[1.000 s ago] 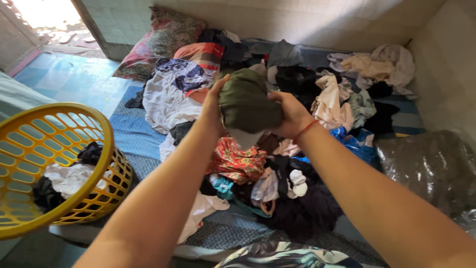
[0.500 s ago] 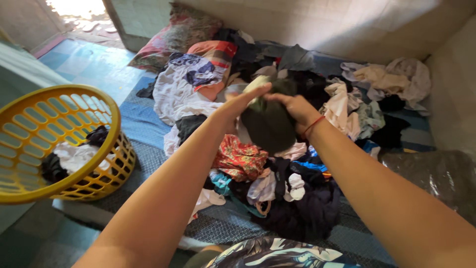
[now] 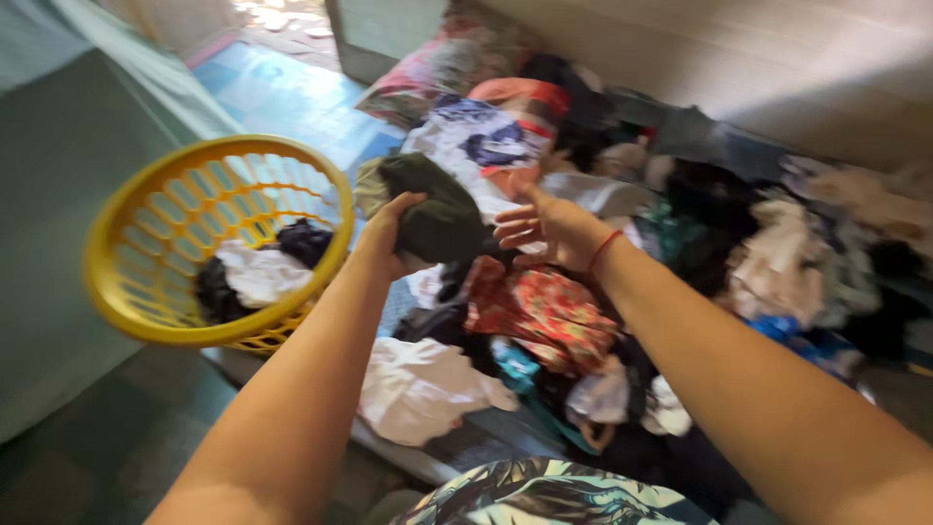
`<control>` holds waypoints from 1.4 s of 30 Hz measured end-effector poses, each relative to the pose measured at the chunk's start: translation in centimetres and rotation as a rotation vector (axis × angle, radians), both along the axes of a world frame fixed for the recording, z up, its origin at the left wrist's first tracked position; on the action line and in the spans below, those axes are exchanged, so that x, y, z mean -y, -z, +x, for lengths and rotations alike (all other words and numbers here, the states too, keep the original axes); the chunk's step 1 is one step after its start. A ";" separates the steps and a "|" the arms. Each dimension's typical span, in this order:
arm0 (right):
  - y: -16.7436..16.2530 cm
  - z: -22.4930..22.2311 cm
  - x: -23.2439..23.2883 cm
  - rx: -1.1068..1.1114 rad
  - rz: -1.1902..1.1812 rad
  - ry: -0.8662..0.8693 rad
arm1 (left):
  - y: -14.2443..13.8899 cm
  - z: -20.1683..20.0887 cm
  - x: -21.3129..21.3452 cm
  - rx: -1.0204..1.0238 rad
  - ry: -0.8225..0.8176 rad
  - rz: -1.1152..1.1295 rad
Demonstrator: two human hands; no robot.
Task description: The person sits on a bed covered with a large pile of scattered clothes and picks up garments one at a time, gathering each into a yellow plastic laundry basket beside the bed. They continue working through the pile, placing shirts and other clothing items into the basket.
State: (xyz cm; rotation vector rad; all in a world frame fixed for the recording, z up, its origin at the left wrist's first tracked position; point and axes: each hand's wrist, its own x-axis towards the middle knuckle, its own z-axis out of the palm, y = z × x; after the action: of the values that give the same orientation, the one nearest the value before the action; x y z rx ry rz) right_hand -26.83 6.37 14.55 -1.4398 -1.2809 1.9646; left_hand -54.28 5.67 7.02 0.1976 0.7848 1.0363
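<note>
My left hand [image 3: 389,233] grips a dark olive-green bundled garment [image 3: 432,209] and holds it in the air just right of the yellow laundry basket [image 3: 126,292]. Beside the garment my right hand [image 3: 539,226] hovers with fingers spread and holds nothing; a red band circles its wrist. Below both hands lies a heap of mixed clothes [image 3: 544,311] on the floor, with a red floral piece on top. The basket holds a white cloth [image 3: 258,272] and some dark pieces.
More clothes spread along the wall at the back and right [image 3: 816,243]. A white garment [image 3: 418,389] lies near the front of the heap. A pale green surface [image 3: 58,146] rises at the left. Leaf-patterned fabric [image 3: 544,496] fills the bottom edge.
The olive garment has moved left from over the heap toward the basket, now held by my left hand alone. My right hand has let go and opened. The view swung left.
</note>
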 end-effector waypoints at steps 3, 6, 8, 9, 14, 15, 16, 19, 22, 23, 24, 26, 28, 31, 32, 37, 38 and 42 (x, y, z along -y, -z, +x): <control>1.1 -6.7 -1.1 -0.018 -0.020 -0.070 | 2.1 -8.7 -0.3 -0.050 -0.085 -0.037; 1.5 -12.4 -2.1 -0.045 -0.014 -0.121 | 2.6 -16.7 -0.2 -0.076 -0.146 -0.020; 1.7 -15.1 -2.7 -0.072 -0.029 -0.122 | 2.3 -20.3 -0.6 0.006 -0.205 0.046; 1.7 -16.0 -2.8 -0.069 -0.034 -0.129 | 2.0 -21.9 -1.0 -0.139 -0.217 -0.008; 2.0 -17.5 -3.4 -0.072 -0.029 -0.110 | 1.6 -28.0 -5.0 -0.726 -0.281 -0.432; 2.0 -17.4 -3.4 -0.052 -0.029 -0.099 | 2.3 -27.8 -6.0 -0.799 -0.322 -0.384; 2.1 -17.1 -3.3 -0.035 -0.028 -0.090 | 3.1 -27.6 -6.8 -0.872 -0.365 -0.335; 2.3 -15.9 -2.9 -0.008 -0.042 -0.031 | 5.0 -23.8 -9.0 -1.004 -0.505 -0.132; 2.4 -13.6 -2.6 -0.019 -0.055 0.047 | 4.8 -17.9 -10.7 -1.234 -0.334 0.101; 2.4 -12.5 -2.3 -0.027 -0.059 0.075 | 4.3 -15.4 -10.8 -1.332 -0.222 0.183; 2.4 -11.2 -1.8 -0.029 -0.051 0.104 | 3.6 -12.7 -10.7 -1.355 -0.246 0.270; 2.1 -8.1 -0.9 -0.029 -0.027 0.163 | 1.7 -7.4 -10.5 -1.385 -0.302 0.454; 1.8 -4.5 0.5 -0.013 0.013 0.231 | 0.2 -2.6 -9.8 -1.360 -0.195 0.488; 1.5 0.9 2.5 -0.018 0.012 0.356 | -1.2 4.3 -8.7 -1.359 -0.132 0.638; 1.4 2.8 3.2 -0.024 0.001 0.398 | -1.5 6.5 -8.4 -1.363 -0.132 0.702; 1.5 12.7 7.3 0.004 0.040 0.517 | -2.1 17.1 -5.5 -1.305 -0.039 0.875; 1.6 14.8 8.2 0.023 0.042 0.542 | -2.2 19.4 -4.7 -1.306 -0.016 0.886; 1.7 23.2 12.4 0.031 0.070 0.616 | -2.7 28.2 -0.6 -1.242 0.005 0.977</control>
State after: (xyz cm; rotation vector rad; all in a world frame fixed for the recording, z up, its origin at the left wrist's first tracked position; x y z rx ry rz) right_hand -3.61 -6.01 12.84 -1.5909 -0.7723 1.4742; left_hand -26.09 6.24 9.74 1.7982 1.2836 1.1757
